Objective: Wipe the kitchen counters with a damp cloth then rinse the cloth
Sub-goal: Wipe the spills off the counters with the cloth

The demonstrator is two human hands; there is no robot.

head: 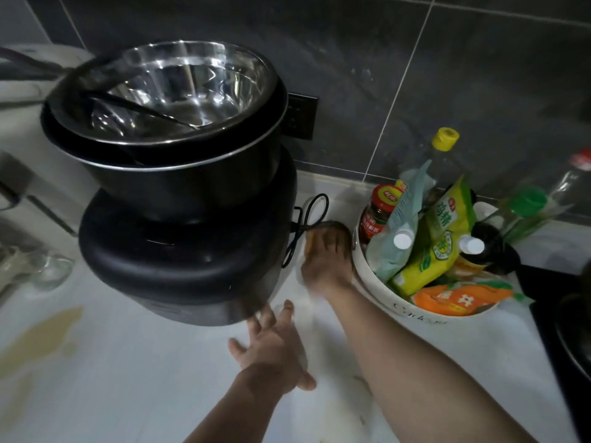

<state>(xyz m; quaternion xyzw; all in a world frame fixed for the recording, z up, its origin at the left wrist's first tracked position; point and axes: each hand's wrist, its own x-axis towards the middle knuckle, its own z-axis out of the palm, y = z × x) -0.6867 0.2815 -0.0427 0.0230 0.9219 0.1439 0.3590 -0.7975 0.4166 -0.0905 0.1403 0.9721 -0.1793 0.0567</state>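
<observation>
The right hand is stretched farthest forward, palm down and fingers pressed flat, lying just to the right of the rounded black electric cooker base, near its rear corner. Its bare forearm runs back toward the lower right, nearly straight at the wrist. The left hand is nearer the body, at the front right corner of the same cooker base, fingers spread wide and fingertips touching or almost touching its lower wall; which one cannot be told through the blur.

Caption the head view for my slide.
Right hand wipes counter between black cooker and condiment tub; left hand open.
</observation>
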